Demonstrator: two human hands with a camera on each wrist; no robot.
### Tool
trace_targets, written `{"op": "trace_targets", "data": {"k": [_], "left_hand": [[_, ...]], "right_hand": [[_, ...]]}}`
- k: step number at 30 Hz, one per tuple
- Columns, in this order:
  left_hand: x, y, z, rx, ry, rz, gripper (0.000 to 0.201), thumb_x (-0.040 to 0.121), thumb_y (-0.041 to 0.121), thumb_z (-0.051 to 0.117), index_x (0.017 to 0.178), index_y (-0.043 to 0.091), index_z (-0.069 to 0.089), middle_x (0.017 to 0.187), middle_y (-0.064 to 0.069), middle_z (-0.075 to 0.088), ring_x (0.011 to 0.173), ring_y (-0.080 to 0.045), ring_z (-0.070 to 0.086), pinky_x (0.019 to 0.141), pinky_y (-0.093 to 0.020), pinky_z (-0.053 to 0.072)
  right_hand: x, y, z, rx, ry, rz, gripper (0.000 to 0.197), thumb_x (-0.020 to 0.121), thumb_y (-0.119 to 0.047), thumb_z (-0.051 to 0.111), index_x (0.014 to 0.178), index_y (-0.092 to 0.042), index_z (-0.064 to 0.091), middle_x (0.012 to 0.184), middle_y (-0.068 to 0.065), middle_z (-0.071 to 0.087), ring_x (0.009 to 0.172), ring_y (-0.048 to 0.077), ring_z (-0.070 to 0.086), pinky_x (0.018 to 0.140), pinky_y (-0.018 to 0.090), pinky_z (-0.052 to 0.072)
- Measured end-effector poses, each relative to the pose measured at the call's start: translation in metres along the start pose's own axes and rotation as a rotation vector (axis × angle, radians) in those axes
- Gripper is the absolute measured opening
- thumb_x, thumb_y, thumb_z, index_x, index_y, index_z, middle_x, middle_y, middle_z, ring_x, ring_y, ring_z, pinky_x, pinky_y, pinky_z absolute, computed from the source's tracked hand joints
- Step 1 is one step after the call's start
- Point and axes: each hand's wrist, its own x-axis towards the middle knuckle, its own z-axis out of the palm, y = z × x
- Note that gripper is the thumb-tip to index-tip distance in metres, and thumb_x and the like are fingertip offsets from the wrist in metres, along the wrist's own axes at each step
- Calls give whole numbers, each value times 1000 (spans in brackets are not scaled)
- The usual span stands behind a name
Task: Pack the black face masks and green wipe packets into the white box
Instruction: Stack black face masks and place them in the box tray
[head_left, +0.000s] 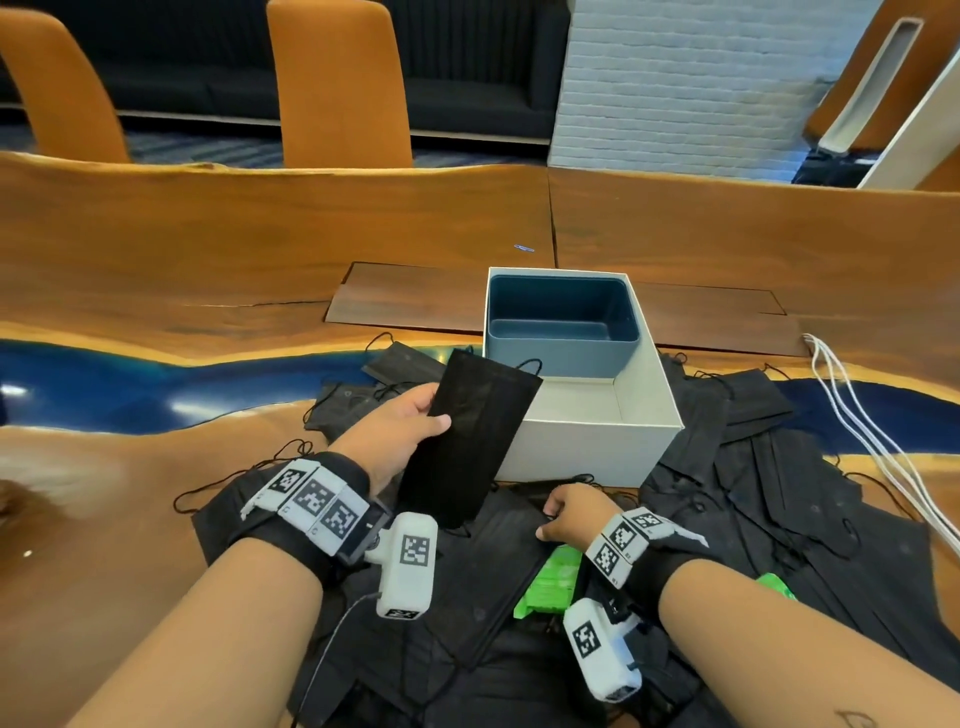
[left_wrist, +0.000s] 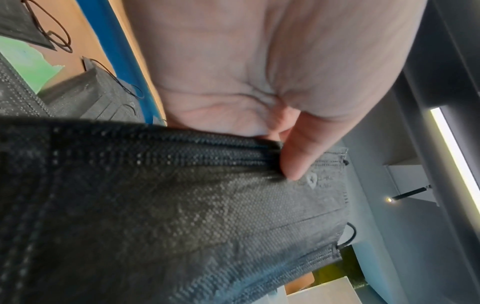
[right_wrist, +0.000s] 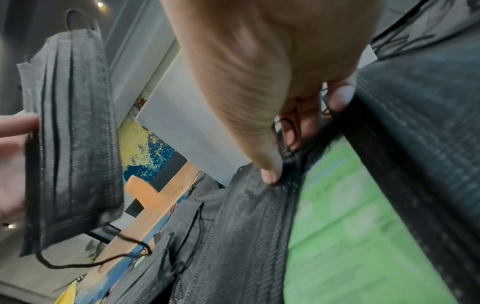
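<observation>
My left hand pinches a black face mask and holds it up just left of the white box; the left wrist view shows the thumb lying on the mask. The box is open, with a blue tray in its far half and its near half bare. My right hand reaches down into the pile of black masks before the box and pinches the edge of one. A green wipe packet lies under that wrist, also seen close up. Another green packet peeks out at the right.
Black masks cover the wooden table around and in front of the box. White cords trail along the right. Orange chairs stand behind the table's far edge. A small blue item lies beyond the box.
</observation>
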Motion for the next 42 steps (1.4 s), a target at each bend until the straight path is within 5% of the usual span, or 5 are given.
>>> {"op": "trace_targets", "data": {"k": [3,11,18,29,42], "left_hand": [[-3,2,-3,-5,14,-2,31,97,4,42,114,22,60,118,-10,65,114,-26,59,104,-51,40],[-8,22,-3,-55,43,53,26,97,9,44,112,22,61,116,-9,67,111,-25,61,101,-49,43],[-7,42,7,-129,-65,118,26,97,9,43,117,14,59,117,-10,65,112,-25,60,98,-44,46],[-3,56,23,-170,-91,129,21,95,9,47,107,16,62,106,-5,69,105,-22,62,89,-39,49],[-5,55,36,-288,-176,67,21,96,5,43,107,5,61,102,-9,69,101,-22,63,87,-36,50]], "right_hand": [[-2,-1,-1,80,65,-33,29,81,-24,69,65,-27,45,77,-3,55,80,16,54,71,22,39],[-35,-21,-69,637,216,-247,15,88,-7,62,81,-19,57,71,-4,56,61,4,51,52,8,45],[-60,-28,-128,1042,247,-289,17,96,-8,49,87,-17,59,92,7,61,82,17,60,84,40,56],[-72,-39,-145,1434,-19,-416,23,100,-12,39,87,-17,57,83,2,61,78,17,59,74,43,55],[-81,-53,-144,1401,-10,-484,21,101,-18,39,88,-19,56,87,2,56,83,17,54,81,44,47]]}}
